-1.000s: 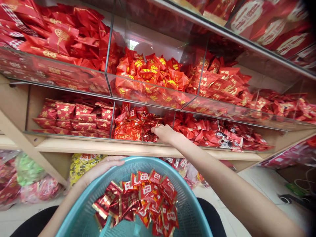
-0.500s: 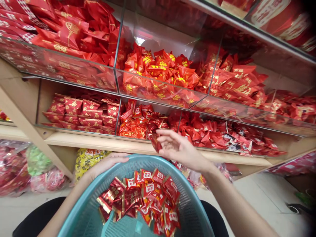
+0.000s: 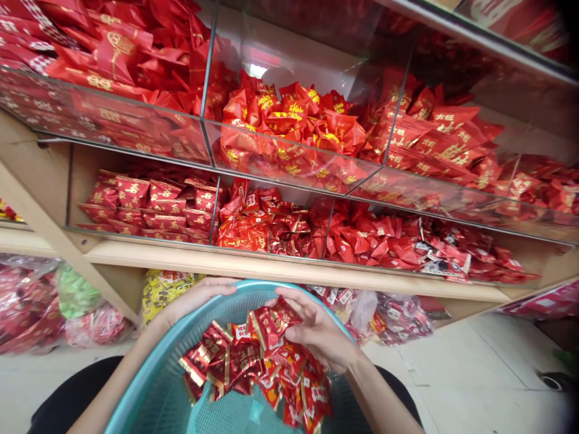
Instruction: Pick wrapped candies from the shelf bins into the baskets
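My left hand point(image 3: 196, 299) is closed over the far left rim of a teal plastic basket point(image 3: 149, 367), which rests at my lap. Inside the basket lies a pile of small wrapped packets point(image 3: 294, 367), some bright red with white labels, others dark red with gold edges. Over the right side of this pile, my right hand point(image 3: 321, 331) is within the rim, its thumb and fingers around dark red foil packets point(image 3: 274, 322). How many it holds is partly hidden by the fingers.
In front, a lower shelf point(image 3: 271, 262) holds red packets in glass-divided compartments. Above it, larger red packets point(image 3: 294, 120) fill a glass-fronted shelf. Plastic bags of sweets point(image 3: 90, 319) and a yellow bag point(image 3: 167, 289) sit underneath. Pale floor tiles point(image 3: 474, 361) show at right.
My right hand has come down and back from the lower shelf to inside the basket, bringing dark red packets with it. My left hand stays on the rim.
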Demonstrator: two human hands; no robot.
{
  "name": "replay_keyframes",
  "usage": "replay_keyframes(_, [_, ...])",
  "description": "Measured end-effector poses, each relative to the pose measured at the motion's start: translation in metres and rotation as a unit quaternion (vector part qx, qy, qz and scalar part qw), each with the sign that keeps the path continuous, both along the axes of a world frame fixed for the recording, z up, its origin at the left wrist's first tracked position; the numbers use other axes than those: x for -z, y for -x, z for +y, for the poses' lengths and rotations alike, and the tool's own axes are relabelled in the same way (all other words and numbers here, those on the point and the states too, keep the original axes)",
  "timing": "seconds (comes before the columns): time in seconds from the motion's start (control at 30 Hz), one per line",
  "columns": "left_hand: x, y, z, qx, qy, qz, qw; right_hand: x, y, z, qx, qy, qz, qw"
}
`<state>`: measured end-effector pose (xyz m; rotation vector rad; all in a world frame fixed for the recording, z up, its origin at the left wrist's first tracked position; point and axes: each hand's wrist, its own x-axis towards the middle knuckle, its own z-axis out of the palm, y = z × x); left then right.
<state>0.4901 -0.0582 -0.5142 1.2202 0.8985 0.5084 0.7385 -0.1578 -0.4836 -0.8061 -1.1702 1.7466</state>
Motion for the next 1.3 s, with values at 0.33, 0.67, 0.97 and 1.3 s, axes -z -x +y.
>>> replay_keyframes(0.33, [-0.007, -0.004, -0.004, 0.006, 0.041, -0.028, 0.999, 0.025, 0.014, -0.007, 0.027, -0.081, -0.179, 0.980])
replay_keyframes(0.67, [-0.007, -0.002, -0.004, -0.001, 0.011, -0.013, 1.000, 0.032, 0.029, -0.021, 0.029, -0.207, -0.418, 0.884])
replay_keyframes(0.97, [-0.005, 0.000, 0.001, 0.008, -0.049, 0.021, 0.999, 0.032, 0.034, -0.024, -0.026, -0.289, -0.496, 0.819])
replay_keyframes(1.3, [-0.001, 0.001, 0.000, 0.001, -0.014, -0.009, 1.000, 0.035, 0.035, -0.024, -0.012, -0.333, -0.544, 0.770])
